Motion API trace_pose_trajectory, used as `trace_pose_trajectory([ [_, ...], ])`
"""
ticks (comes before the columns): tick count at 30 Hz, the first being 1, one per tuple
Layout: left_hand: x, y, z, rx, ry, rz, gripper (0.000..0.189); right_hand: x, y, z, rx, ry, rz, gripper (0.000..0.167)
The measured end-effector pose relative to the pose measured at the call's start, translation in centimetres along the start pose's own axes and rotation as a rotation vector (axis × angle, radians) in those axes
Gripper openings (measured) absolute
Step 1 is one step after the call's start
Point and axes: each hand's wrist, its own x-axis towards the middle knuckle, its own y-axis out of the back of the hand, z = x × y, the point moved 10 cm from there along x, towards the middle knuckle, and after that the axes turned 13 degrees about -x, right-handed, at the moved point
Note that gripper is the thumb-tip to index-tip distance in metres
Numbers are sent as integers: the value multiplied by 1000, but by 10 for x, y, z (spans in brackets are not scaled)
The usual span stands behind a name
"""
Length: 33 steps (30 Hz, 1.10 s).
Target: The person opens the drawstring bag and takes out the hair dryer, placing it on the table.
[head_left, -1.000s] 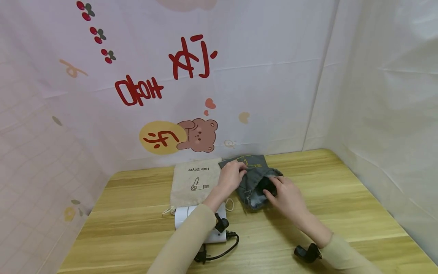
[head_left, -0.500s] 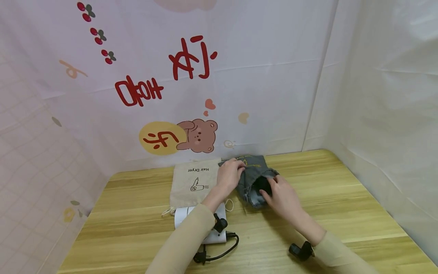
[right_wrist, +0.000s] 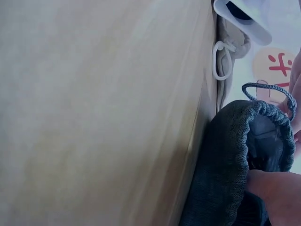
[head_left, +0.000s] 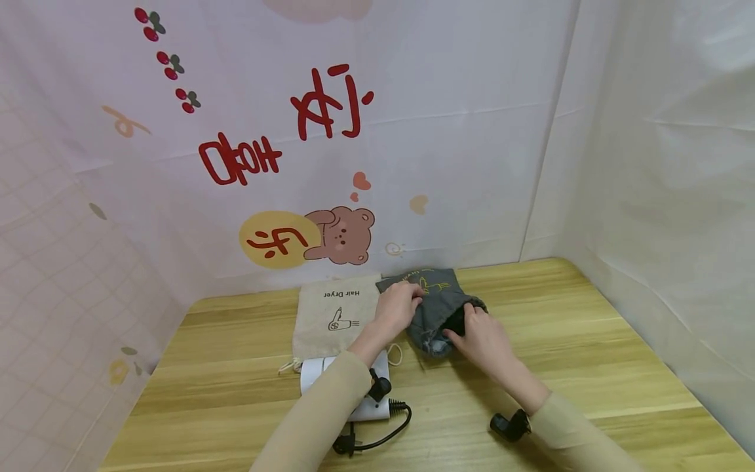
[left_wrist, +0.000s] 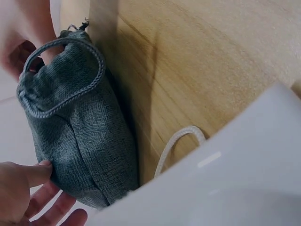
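A grey drawstring bag [head_left: 433, 314] with a yellow hair-dryer print lies near the back of the table, its mouth turned toward me. With thumb and fingers, my left hand [head_left: 400, 307] grips the cloth on its left side. The thumb and fingers of my right hand [head_left: 485, 341] reach into the mouth, where something black [head_left: 455, 321] shows. Their tips are hidden, so I cannot tell what they hold. In the right wrist view the gathered mouth of the bag [right_wrist: 223, 150] stands round the thumb. A loop of grey cord [left_wrist: 101, 70] hangs at the mouth in the left wrist view.
Left of the grey bag lies a flat beige drawstring bag [head_left: 336, 311] printed "Hair Dryer". In front of it is a white hair dryer [head_left: 312, 377], partly under my left forearm, with a black cord and plug [head_left: 345, 446]. A printed white sheet [head_left: 472, 131] hangs behind the table.
My right hand has shifted left and slightly nearer the bag's middle, its fingers staying in the mouth. The bag's opening looks narrower. My left hand has hardly moved.
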Motion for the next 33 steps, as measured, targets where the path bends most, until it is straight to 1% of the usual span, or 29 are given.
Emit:
trace_pose_trajectory([
  [3,-1,-2,0,-10,-3,-16,22,1,-3,1,5,-13,-7,67],
  [8,-2,-2,0,-17,-7,-14,22,3,-6,3,12,-28,-23,65],
  [11,-2,-2,-1,-19,-2,-12,22,4,-9,3,13,-36,-31,67],
  [18,0,-1,-1,10,-13,23,19,8,-16,5,33,-67,-42,70],
  [21,1,-1,-1,15,-12,30,19,9,-15,6,34,-76,-40,70],
  [25,1,0,-2,10,-10,43,18,10,-10,6,29,-79,7,72],
  [28,2,1,-3,7,3,55,19,8,-4,7,36,-90,54,75],
  [33,2,3,-6,4,13,76,20,3,4,12,107,-131,123,75],
])
